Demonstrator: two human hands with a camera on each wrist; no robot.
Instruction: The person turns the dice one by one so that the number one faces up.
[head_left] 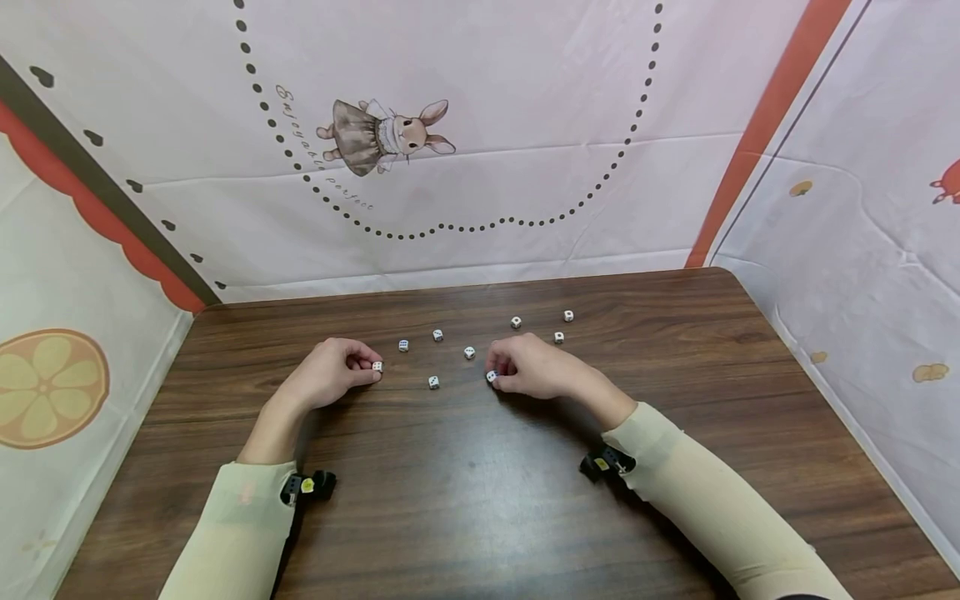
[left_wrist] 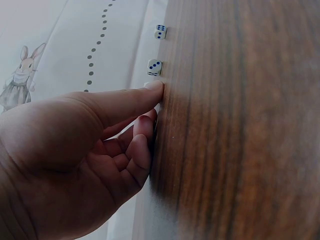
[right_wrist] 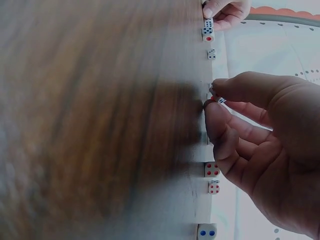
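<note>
My left hand pinches a white die between thumb and fingertips, low over the table at the left. In the left wrist view the thumb hides that die. Right of centre, my right hand holds another white die by its thumb and finger; a sliver of it with dark pips shows between the tips in the right wrist view. Between the hands lie several loose dice, among them a near die, a die close to the right hand and a blue-pipped die by the left.
Beyond the right hand sit three more dice: one die, a farther die and a die just in front of it. The brown wooden table meets a printed cloth backdrop behind, with cloth on both sides too.
</note>
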